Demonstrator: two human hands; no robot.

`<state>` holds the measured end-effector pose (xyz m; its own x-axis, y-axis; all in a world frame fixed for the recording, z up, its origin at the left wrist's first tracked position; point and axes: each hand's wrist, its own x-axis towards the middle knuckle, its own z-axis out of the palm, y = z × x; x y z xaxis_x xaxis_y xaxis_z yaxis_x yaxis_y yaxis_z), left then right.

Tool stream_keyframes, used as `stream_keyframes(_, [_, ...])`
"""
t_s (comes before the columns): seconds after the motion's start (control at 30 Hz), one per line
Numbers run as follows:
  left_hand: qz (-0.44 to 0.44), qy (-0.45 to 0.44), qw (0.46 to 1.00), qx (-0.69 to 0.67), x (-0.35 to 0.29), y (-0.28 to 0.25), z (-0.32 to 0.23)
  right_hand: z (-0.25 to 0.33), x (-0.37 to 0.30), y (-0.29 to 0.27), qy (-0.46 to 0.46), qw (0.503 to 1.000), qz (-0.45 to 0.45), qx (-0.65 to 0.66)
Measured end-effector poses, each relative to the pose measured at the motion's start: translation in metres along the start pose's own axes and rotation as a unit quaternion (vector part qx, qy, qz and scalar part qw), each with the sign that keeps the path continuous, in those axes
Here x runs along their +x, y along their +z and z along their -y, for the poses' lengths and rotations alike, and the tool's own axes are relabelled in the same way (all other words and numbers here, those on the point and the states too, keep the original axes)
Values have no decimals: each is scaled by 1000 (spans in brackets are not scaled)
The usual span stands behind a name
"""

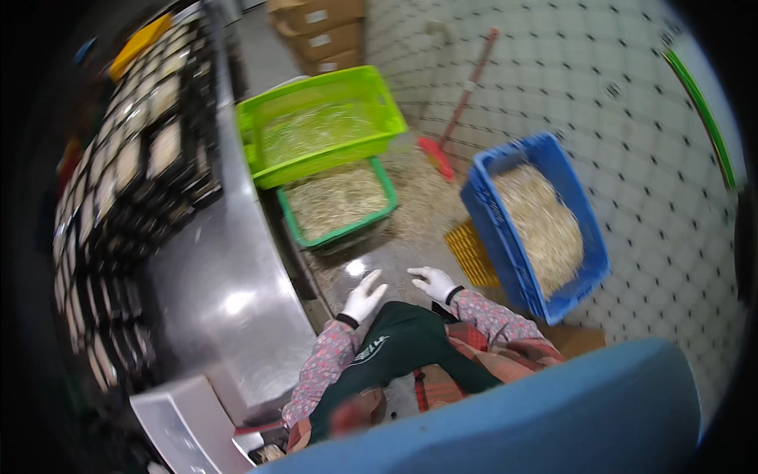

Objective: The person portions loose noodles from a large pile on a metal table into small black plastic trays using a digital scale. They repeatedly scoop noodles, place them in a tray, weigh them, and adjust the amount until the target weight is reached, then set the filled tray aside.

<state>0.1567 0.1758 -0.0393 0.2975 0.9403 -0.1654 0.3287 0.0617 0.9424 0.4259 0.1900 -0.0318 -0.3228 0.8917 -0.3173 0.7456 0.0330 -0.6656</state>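
My left hand point(365, 297), in a white glove, hangs in front of my dark green apron point(407, 336) with its fingers stretched out and nothing in them. Level with it, a short gap away, my right hand point(433, 283) is also white-gloved, open and holding nothing. Just beyond my left hand, on the floor, stands a dark green basket point(392, 197) with pale, thin strands in it. A blue crate point(489, 213) to the right of my right hand carries a heap of similar pale strands point(537, 229).
A lime-green crate point(320, 166) sits behind the green basket. A steel table point(229, 268) on the left bears stacked black trays point(166, 150). Yellow slatted crate point(471, 254) stands under the blue one. A red broom point(437, 156), cardboard boxes point(328, 35) and a white bin point(185, 419) are around.
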Motion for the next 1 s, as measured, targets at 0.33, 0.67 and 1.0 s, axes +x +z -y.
stream_keyframes(0.33, [94,-57,986,-127,44,79,9,-50,-126,-54,17,972,-218,89])
stream_keyframes(0.67, [167,-52,945,-275,130,217,-178,-254,-241,-244,235,759,-605,59])
stream_keyframes(1.0, [232,-126,929,-259,189,355,-219,-450,-174,-300,393,792,-464,-63])
